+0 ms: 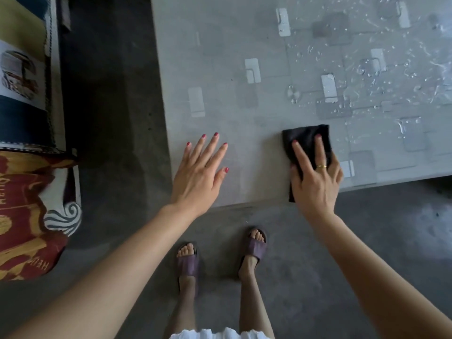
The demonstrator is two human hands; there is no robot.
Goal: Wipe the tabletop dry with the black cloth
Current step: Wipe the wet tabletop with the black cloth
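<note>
1. Head view: a grey desk (220, 69) with a pattern of pale and dark rectangles filled the upper right of the picture, its near edge running across just above the person's feet.
2. The right part of the desk was wet, with water droplets (381, 69) and streaks scattered over it; the left part near the corner looked dry.
3. The black cloth (304, 140) lay on the desk close to the near edge, at the border of the wet area, with one end hanging a little over the edge.
4. The right hand (315, 177) pressed down on the black cloth, two fingers stretched forward over it and the rest curled around its side, gripping it; a gold ring (321, 166) sat on one finger.
5. The left hand (200, 172) was fully open, fingers spread, palm down over the dry part of the desk, holding nothing; whether it touched the surface could not be told.
6. Both hands were well apart from each other.
7. Below the desk edge, two feet in purple sandals (188, 263) stood on a dark grey floor (318, 277).
8. At the left edge lay a red and yellow patterned fabric (27, 216).
</note>
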